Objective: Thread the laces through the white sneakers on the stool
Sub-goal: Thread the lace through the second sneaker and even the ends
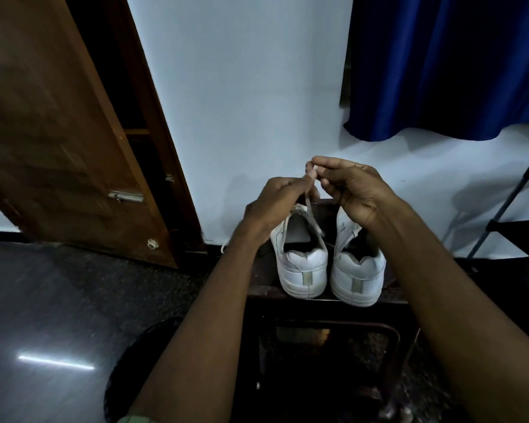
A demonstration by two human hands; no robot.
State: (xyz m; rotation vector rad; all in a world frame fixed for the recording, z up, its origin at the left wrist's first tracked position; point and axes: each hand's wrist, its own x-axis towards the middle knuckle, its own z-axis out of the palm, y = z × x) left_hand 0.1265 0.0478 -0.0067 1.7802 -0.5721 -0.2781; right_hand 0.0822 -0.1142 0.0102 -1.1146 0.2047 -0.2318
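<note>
Fingers [313,169] of the right hand [353,190] pinch the tip of a white lace [308,203], and the left hand [275,203] grips the same lace just below. Two white sneakers [306,270] sit side by side on the dark stool [327,300], heels at 6 o'clock, toes at 12 o'clock. Their heels are at the stool's near edge. Open floor [58,300] lies at 9 o'clock; a white wall [242,102] stands at 12 o'clock.

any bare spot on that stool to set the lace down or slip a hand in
Little room: the stool shows a dark strip left of the left sneaker, under the left hand. A narrow gap separates it from the right sneaker. Crowded up front, where the right hand pinches the lace.
</note>
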